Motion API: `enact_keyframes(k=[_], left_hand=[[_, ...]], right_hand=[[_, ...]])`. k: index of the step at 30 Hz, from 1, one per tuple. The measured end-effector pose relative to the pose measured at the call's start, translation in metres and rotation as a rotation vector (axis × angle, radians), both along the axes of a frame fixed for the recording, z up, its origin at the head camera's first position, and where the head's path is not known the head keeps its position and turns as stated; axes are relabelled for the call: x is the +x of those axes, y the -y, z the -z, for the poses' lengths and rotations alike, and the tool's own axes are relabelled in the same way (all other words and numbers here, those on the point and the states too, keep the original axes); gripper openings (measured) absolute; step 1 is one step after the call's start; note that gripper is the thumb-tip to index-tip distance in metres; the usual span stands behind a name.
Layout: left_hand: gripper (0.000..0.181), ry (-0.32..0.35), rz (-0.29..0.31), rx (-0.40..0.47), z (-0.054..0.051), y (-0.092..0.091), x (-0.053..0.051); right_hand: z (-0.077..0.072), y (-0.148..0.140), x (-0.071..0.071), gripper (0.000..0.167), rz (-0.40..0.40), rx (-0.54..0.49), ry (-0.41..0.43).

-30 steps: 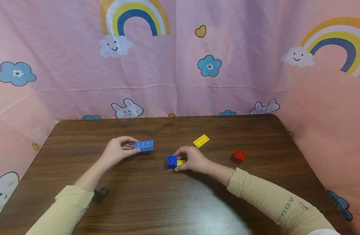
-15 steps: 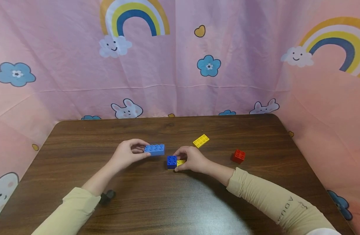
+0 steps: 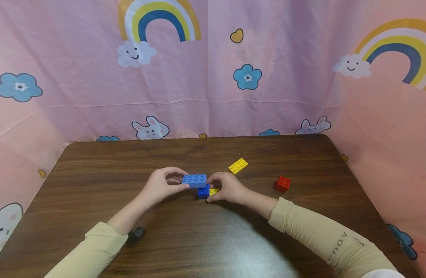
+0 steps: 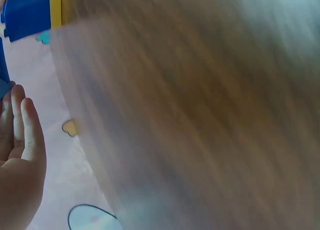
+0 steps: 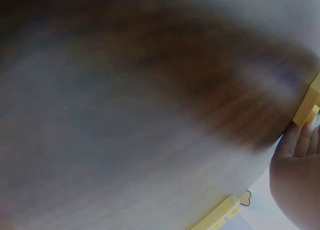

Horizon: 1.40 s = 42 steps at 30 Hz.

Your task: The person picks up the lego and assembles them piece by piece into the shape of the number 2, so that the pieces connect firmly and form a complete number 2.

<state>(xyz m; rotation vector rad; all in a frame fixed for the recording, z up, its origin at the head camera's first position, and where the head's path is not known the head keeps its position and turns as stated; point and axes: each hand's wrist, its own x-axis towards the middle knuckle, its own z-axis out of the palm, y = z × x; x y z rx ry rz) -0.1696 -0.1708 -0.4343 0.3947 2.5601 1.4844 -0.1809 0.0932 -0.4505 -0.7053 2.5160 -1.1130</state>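
Note:
Between thumb and fingers my left hand (image 3: pixel 163 186) pinches a light blue building brick (image 3: pixel 194 180) by its left end. That brick hangs over the back of a dark blue square brick (image 3: pixel 203 192); whether they touch I cannot tell. The dark blue brick sits on the left end of a flat yellow brick (image 3: pixel 214 191). My right hand (image 3: pixel 228 188) pinches this yellow brick at its right part, hiding some of it. In the left wrist view the dark blue brick (image 4: pixel 29 14) shows at the upper left corner; in the right wrist view the yellow brick (image 5: pixel 308 102) meets my fingertips.
A second flat yellow brick (image 3: pixel 238 166) lies behind my right hand. Farther right is a red square brick (image 3: pixel 283 184). Under the left forearm a small dark object (image 3: pixel 136 234) shows. The brown wooden table (image 3: pixel 105 166) ends at a printed pink curtain (image 3: pixel 185 85).
My left hand has carried the light blue brick rightward, from left of the dark blue brick to over its back edge. The right hand and the yellow brick have stayed in place.

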Motion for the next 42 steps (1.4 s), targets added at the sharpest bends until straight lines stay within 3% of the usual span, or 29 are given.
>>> enact_keyframes(k=[22, 42], left_hand=[[0.032, -0.049, 0.046, -0.006, 0.006, -0.034, 0.011], [0.034, -0.183, 0.060, -0.078, 0.009, -0.039, 0.012]], right_hand=[[0.001, -0.001, -0.001, 0.050, -0.025, 0.014, -0.060], [-0.001, -0.006, -0.001, 0.059, -0.056, 0.042, -0.045]])
